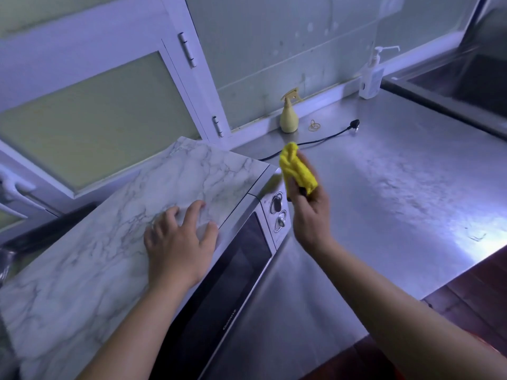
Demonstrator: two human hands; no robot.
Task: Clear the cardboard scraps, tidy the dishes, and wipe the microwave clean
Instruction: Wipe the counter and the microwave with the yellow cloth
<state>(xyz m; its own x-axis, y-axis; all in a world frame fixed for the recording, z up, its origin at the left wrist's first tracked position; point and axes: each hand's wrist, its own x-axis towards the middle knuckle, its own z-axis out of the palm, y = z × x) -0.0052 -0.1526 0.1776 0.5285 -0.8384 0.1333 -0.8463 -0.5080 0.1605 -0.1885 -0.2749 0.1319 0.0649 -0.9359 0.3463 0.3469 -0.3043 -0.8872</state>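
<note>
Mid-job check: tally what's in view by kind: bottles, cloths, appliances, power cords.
Bottles: 2, the spray bottle and the pump bottle
Cloths: 1, the yellow cloth, held in the right hand
Appliances: 1, the microwave
Power cords: 1, the black cord
Total: 5

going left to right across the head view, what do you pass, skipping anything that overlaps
left hand → yellow cloth → plug → soap pump bottle → sink

free: steel counter [397,165] right of microwave [109,229] | obstacles: cord [323,138], spray bottle [288,117] by wall
</note>
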